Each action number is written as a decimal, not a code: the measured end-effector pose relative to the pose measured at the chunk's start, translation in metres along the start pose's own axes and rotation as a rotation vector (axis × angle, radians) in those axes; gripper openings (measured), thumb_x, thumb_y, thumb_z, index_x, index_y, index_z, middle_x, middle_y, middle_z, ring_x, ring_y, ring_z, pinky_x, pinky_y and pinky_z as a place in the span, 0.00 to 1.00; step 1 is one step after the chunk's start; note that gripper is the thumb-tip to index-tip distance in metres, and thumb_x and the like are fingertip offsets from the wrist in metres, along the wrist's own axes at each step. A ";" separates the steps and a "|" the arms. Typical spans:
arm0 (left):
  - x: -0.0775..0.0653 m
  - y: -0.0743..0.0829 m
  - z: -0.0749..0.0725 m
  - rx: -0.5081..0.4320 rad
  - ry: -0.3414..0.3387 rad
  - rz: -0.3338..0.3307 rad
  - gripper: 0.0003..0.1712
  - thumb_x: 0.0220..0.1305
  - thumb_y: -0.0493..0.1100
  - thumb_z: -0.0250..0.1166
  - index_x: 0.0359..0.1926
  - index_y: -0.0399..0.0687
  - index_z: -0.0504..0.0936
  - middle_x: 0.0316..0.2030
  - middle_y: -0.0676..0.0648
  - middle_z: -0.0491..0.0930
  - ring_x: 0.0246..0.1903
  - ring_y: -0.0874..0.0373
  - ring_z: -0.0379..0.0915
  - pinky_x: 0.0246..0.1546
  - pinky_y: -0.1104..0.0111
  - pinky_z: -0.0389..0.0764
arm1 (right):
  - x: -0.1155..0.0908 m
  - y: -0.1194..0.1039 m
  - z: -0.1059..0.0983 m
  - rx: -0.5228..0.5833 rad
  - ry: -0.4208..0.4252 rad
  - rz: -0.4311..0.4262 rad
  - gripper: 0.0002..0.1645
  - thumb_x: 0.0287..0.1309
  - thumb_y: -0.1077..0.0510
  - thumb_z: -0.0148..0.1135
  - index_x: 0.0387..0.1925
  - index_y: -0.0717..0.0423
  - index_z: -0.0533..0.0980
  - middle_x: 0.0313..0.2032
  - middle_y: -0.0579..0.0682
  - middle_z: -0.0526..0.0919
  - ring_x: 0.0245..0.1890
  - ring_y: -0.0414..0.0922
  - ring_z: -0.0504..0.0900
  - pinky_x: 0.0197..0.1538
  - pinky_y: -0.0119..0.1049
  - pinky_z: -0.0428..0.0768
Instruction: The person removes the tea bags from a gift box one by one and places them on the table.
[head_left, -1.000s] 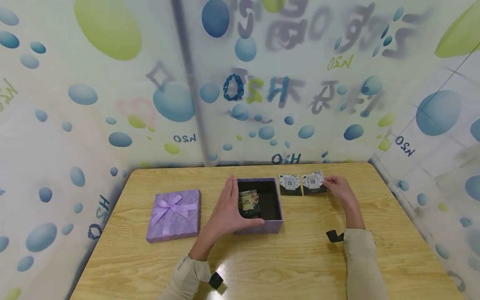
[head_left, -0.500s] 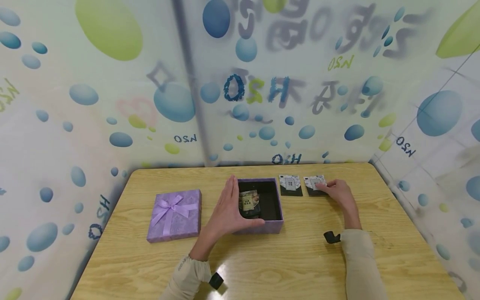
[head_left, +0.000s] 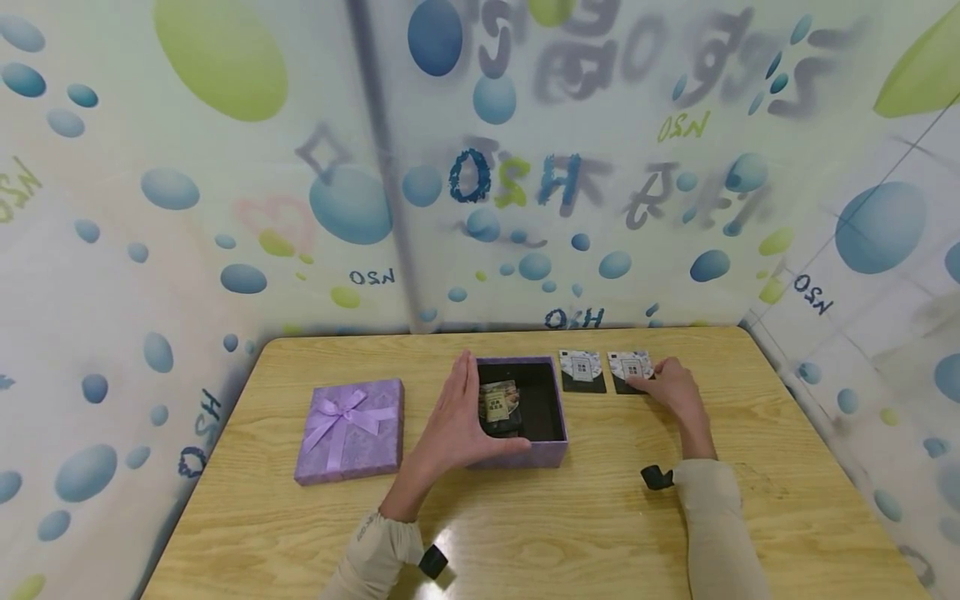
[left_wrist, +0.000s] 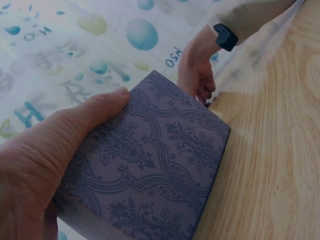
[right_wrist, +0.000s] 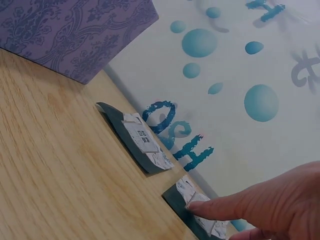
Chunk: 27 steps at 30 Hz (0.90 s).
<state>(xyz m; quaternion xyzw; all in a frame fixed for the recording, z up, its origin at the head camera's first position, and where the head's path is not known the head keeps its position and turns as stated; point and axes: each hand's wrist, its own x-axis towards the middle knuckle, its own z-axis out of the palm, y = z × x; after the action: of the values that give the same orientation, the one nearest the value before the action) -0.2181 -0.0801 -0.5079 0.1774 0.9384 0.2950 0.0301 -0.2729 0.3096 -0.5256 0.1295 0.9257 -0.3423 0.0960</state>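
- Pale wall (head_left: 262, 150) with blue and green spots fills the upper frame, behind a light wood-grain tabletop (head_left: 570, 525); mirror-reversed "H2O" reads at upper centre, while the blurred grey strokes are illegible.
- Lower left: a square purple patterned lid (head_left: 352, 450) with a lilac ribbon bow. Weight set on it would likely crush the bow; no writing shows.
- Lower centre: the left hand (head_left: 453, 421), fingers and thumb spread wide along the walls of a lidless purple patterned box (head_left: 551, 452). Uneven pressure could slide the box into the packets beside it.
- Inside the box, left side: a dark packet with a pale label (head_left: 497, 404), its characters too small to read.
- Right of the box: a flat white-and-black packet (head_left: 582, 372), similarly lettered; a nudge could skew it.
- Centre right: a second white-and-black packet (head_left: 628, 363), touched by the right hand (head_left: 672, 386); whether it pinches, I cannot tell. A dragging thumb may shift it; no brand is legible.
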 end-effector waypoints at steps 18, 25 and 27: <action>0.001 0.001 0.000 0.017 0.017 0.011 0.90 0.39 0.89 0.67 0.81 0.54 0.20 0.82 0.52 0.17 0.82 0.53 0.21 0.80 0.49 0.44 | -0.007 -0.036 0.000 -0.014 0.101 -0.176 0.18 0.74 0.60 0.51 0.51 0.73 0.78 0.44 0.67 0.82 0.36 0.54 0.78 0.33 0.39 0.75; 0.001 0.001 -0.001 0.010 -0.003 0.002 0.90 0.40 0.89 0.68 0.80 0.55 0.18 0.81 0.54 0.15 0.81 0.58 0.15 0.80 0.51 0.42 | -0.013 -0.056 0.008 0.030 0.065 -0.202 0.19 0.72 0.63 0.46 0.53 0.71 0.78 0.45 0.65 0.81 0.34 0.51 0.76 0.32 0.38 0.75; 0.001 0.000 -0.001 0.012 -0.005 0.001 0.89 0.40 0.89 0.68 0.80 0.55 0.18 0.81 0.54 0.15 0.81 0.58 0.15 0.80 0.51 0.42 | -0.014 -0.060 0.011 0.034 0.059 -0.203 0.19 0.71 0.64 0.46 0.53 0.70 0.78 0.45 0.65 0.81 0.34 0.52 0.76 0.33 0.39 0.74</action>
<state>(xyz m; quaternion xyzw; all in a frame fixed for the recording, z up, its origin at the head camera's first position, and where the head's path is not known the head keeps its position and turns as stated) -0.2187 -0.0803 -0.5068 0.1787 0.9401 0.2887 0.0310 -0.2765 0.2562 -0.4937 0.0465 0.9305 -0.3621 0.0313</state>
